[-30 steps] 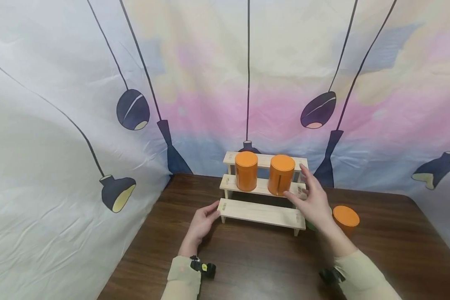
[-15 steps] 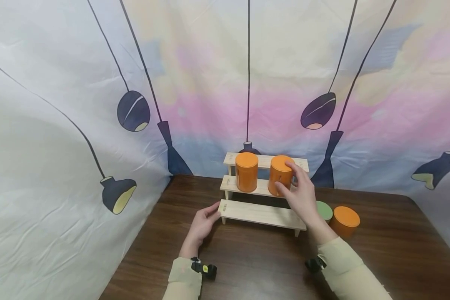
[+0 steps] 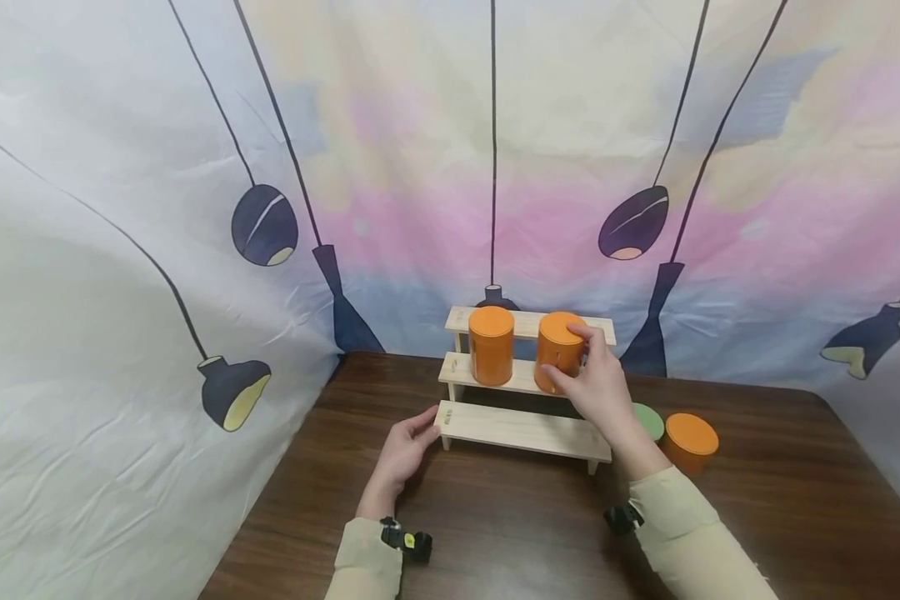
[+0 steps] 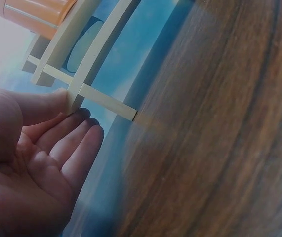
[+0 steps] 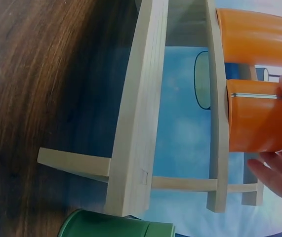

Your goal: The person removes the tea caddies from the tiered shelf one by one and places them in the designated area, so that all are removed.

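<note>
A three-step wooden shelf [image 3: 521,429] stands on the table, its lowest step bare. My left hand [image 3: 405,446] pinches the left end of that lowest step; in the left wrist view the thumb [image 4: 44,104] lies on the end with the fingers beneath. Two orange canisters with lids stand upright on the middle step. My right hand [image 3: 600,383] grips the right orange canister [image 5: 259,118] around its side, thumb at the front and fingers near the lid. The left orange canister [image 3: 491,350] stands a small gap away, untouched.
To the right of the shelf, a green canister [image 3: 648,421] and another orange canister [image 3: 692,437] stand on the dark wooden table [image 3: 495,533]. A cloth backdrop [image 3: 420,167] printed with hanging lamps rises behind and to the left.
My right hand has moved left from beside the right canister and taken hold of it. The canister has shifted very little. My left hand stays on the lowest step.
</note>
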Action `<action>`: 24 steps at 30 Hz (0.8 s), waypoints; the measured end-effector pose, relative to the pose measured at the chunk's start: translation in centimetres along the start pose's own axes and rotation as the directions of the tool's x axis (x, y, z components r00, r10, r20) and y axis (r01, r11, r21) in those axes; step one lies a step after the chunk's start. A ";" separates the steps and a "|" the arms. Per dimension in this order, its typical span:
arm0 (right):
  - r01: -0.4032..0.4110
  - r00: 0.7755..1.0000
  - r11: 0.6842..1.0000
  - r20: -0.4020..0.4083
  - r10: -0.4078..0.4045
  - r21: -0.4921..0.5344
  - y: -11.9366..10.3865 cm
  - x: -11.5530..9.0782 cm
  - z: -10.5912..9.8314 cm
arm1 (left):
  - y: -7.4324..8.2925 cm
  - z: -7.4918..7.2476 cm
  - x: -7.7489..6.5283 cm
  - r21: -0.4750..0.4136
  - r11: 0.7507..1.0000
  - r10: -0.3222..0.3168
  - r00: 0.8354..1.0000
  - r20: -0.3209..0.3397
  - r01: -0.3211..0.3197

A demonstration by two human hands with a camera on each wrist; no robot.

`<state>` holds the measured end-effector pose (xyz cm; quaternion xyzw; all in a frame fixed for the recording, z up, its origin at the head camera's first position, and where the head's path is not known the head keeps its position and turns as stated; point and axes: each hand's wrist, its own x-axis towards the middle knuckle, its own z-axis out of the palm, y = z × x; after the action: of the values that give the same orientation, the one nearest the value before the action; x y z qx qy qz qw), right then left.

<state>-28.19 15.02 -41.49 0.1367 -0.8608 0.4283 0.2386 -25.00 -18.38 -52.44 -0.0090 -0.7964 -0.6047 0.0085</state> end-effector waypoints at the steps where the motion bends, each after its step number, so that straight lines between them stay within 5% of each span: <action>1: -0.002 1.000 1.000 -0.002 0.002 -0.001 0.0 0.0 0.1 | 0.0 0.0 0.0 0.003 1.000 0.002 1.000 0.003 -0.002; 24: -0.022 1.000 1.000 -0.018 0.022 0.020 0.1 0.1 0.1 | 0.0 0.1 0.1 0.004 1.000 -0.002 1.000 -0.006 0.002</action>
<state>-28.31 15.04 -41.55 0.1256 -0.8556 0.4408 0.2404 -25.08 -18.25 -52.44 -0.0063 -0.7977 -0.6030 0.0105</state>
